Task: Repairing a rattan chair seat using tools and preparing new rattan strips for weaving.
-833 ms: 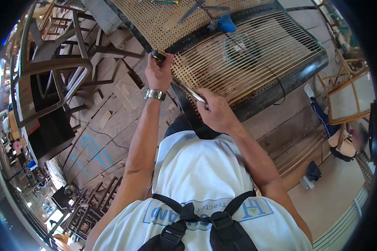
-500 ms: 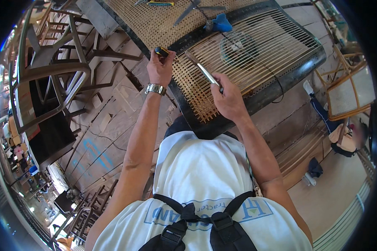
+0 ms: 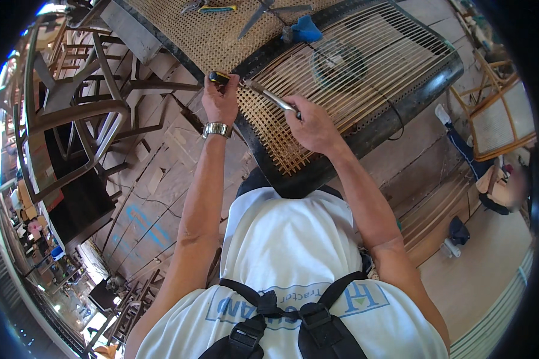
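Both hands loaded at the corner of the cane panel!

Here's the left hand [image 3: 220,106], fingers curled around a black-and-yellow handle [image 3: 219,77] that pokes out past the top of the fist, right at the left edge of the dark frame [image 3: 371,143]. A metal watch [image 3: 217,129] sits on that wrist. Over on the other side, the right hand [image 3: 313,124] is wrapped tight around the near end of a metal-shafted tool [image 3: 275,100], which slants up and leftward across the weave, its far end near the left hand. Whether that end touches anything, I cannot tell.

And the cane lattice [image 3: 275,133]? It lies between the two hands, just right of the left one and partly beneath the right one, tightly crossed at this end, with long strands [image 3: 395,45] running off to the right. Beyond both hands, a blue piece [image 3: 305,30] rests on the frame, and pliers [image 3: 217,8] lie farther up on woven cane.
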Demonstrator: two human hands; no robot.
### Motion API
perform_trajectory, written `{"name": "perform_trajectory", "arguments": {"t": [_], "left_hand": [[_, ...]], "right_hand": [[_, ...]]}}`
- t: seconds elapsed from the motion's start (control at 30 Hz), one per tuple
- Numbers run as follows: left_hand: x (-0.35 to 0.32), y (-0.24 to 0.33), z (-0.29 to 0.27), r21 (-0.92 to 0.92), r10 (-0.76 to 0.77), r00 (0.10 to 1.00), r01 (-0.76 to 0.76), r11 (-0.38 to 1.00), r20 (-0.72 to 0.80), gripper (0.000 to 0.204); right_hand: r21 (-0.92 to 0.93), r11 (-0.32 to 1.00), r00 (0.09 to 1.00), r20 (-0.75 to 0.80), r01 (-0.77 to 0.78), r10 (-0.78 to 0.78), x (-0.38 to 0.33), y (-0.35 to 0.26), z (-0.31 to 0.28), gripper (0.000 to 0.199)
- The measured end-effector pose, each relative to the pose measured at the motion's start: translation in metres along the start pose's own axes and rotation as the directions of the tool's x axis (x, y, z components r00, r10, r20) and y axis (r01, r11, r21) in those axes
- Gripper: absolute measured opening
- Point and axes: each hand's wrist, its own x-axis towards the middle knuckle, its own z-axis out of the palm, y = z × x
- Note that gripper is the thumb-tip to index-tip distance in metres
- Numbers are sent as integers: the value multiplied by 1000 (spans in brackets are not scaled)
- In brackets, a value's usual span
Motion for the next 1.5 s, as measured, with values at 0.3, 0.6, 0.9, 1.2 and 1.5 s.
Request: {"name": "perform_trajectory", "arguments": {"t": [0.3,0.6,0.9,1.2,1.5], "left_hand": [[-19,19,-4,-103,46,999,-44,994,16,24],[-17,38,-7,-50,88,994,-85,995,69,29],[-16,28,-3,-69,38,998,-34,997,58,29],[-17,34,-8,129,21,979,-48,990,203,31],[-21,53,-15,73,25,983,-39,997,181,35]], "right_hand": [[158,987,985,-163,-21,47,-21,10,-8,32],[167,982,985,-136,-87,110,-26,5,-9,35],[169,984,985,-152,-60,87,-22,9,-3,34],[184,978,995,-9,-95,98,-28,12,-8,31],[302,944,985,-62,-134,160,-37,6,-3,31]]}}
